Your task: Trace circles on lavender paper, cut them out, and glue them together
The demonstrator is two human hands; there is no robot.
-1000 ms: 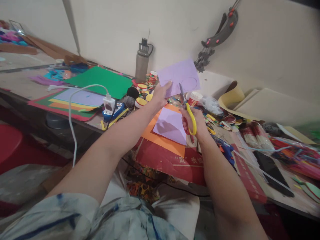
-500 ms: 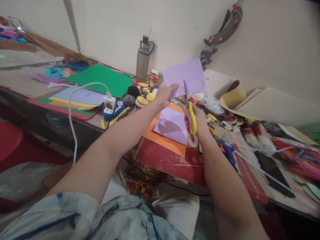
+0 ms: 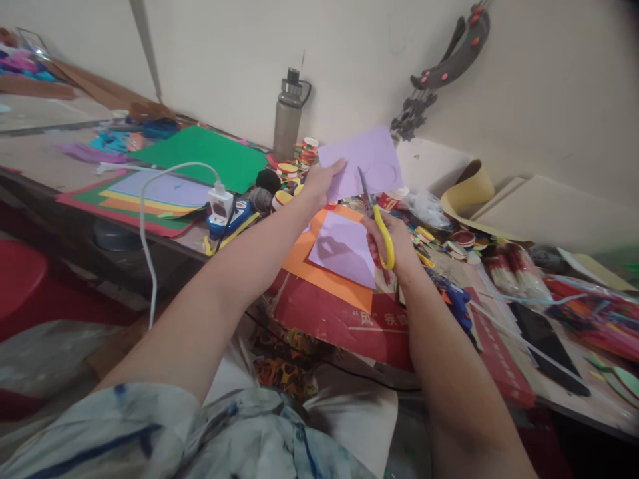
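My left hand (image 3: 322, 183) pinches the left edge of a purple sheet (image 3: 363, 154), which is held up above the table. Faint round outlines show on that sheet. In my right hand (image 3: 392, 238) is a pair of yellow-handled scissors (image 3: 383, 233), fingers wrapped round the handles and blades pointing up. The blades lie against or just in front of the sheet, beside the right-hand outline; whether they are in the paper I cannot tell. Below, a second purple sheet (image 3: 344, 249) rests on an orange sheet (image 3: 329, 284), over a red printed board (image 3: 344, 326).
A grey bottle (image 3: 288, 120) stands by the wall. Left are a green sheet (image 3: 204, 159), stacked coloured sheets (image 3: 154, 193) and a blue power socket (image 3: 227, 216) with a white cable. To the right lie a blue glue gun (image 3: 454, 299), a black phone (image 3: 546, 346) and bagged craft supplies.
The raised purple sheet has moved slightly left and down with my left hand, and it is turned a little. The scissor blades have shifted slightly left.
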